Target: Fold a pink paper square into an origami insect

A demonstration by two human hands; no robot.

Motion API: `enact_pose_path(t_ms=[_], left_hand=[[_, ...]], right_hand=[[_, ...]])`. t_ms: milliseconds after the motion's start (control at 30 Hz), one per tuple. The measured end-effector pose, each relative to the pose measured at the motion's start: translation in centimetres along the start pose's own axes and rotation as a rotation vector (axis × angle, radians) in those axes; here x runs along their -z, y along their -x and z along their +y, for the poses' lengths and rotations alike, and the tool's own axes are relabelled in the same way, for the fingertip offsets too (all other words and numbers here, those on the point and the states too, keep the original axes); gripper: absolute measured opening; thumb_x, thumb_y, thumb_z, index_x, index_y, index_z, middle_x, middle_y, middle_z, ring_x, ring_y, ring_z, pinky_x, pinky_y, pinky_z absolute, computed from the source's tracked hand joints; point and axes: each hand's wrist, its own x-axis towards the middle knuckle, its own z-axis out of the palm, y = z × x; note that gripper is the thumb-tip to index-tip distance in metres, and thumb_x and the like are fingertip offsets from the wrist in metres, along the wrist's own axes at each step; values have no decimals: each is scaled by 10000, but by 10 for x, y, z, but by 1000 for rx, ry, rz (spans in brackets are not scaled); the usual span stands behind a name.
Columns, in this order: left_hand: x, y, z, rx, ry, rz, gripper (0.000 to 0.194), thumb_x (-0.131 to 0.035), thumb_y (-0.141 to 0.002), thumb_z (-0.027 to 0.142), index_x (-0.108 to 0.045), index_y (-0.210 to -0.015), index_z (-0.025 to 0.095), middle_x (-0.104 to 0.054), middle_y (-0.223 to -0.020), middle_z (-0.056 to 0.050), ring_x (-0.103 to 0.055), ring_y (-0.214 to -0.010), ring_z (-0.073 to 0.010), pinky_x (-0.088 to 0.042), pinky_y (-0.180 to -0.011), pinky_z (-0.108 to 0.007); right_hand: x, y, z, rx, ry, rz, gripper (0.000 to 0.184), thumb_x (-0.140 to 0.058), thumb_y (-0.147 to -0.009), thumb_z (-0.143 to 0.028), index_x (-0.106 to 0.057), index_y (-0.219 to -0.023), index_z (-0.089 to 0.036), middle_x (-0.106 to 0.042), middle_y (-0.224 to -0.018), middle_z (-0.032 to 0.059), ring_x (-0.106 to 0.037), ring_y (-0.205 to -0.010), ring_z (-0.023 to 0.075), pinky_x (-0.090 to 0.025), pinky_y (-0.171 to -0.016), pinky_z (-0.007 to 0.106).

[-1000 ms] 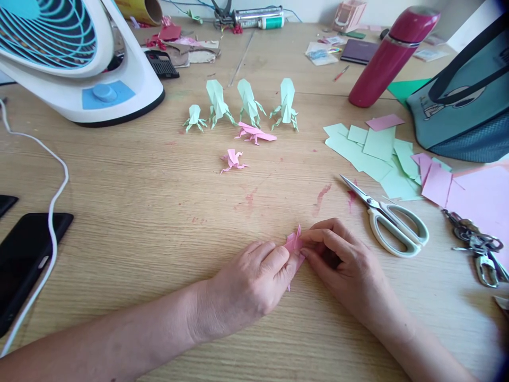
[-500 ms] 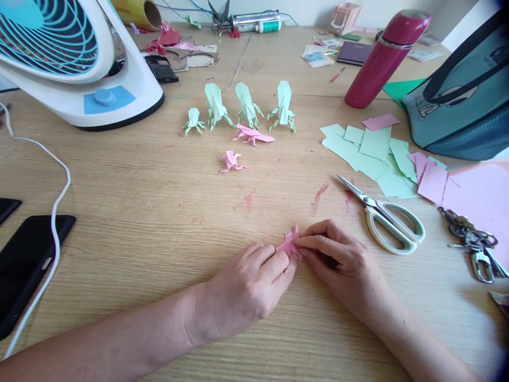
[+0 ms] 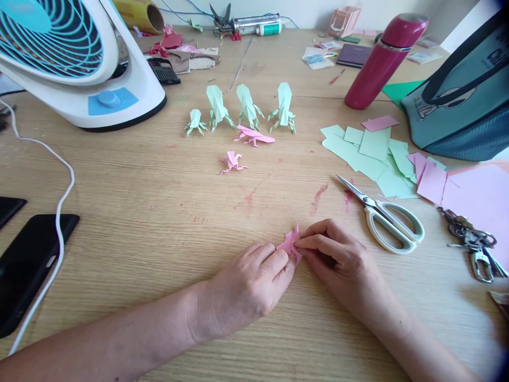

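In the head view, left fingers [image 3: 274, 261] and right fingers [image 3: 318, 245] pinch folded pink paper [image 3: 289, 242].

The only lettering that can be made out is on the blue-green bag [image 3: 453, 124] at the right edge: dark letters [image 3: 496, 57] reading "Chi", with a capital C and small h and i, printed on its upper part, above the dark strap [image 3: 457, 98]. The word may run on past these letters (the edge of the view and the bag's slant make that impossible to tell). Just above it are more dark marks, partly cut off and unreadable. Lower on the same bag, beside a white cartoon figure [image 3: 461, 101], small dark marks look like writing but are too small to read. Any print on the white-and-green tube [image 3: 269, 29] at the back is likewise too small to read.
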Motion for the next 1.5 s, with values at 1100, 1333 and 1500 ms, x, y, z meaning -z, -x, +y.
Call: enact_pose_path(t_ms=[1100,1333,1500], left_hand=[[-1,2,2,-5,-38,-6,355,-494,-976,107,-574,-1311,21,-674,-1178,-166,-675,-933,-203,-609,-799,-326],[2,-1,4,-2,-54,-112,352,-424,-955,54,-620,-1245,24,-686,-1047,-135,-671,-929,-221,-604,-786,-334],[-1,-2,6,18,-76,-83,389,-396,-966,51,-563,-1313,-4,-665,-1038,-138,-651,-856,-191,-590,-756,-314]], right_hand=[[1,-6,2,-22,-41,-55,165,-536,-943,-102,-669,-948,-199,-627,-949,50,-609,-826,158,-478,-729,284],[-1,-5,3,-7,-50,-41,185,-529,-954,-116,-689,-979,-207,-629,-954,56,-615,-831,160,-489,-734,291],[1,-4,3,-7,-76,-43,220,-511,-969,-132,-694,-1036,-232,-635,-976,56,-631,-853,157,-505,-755,286]])
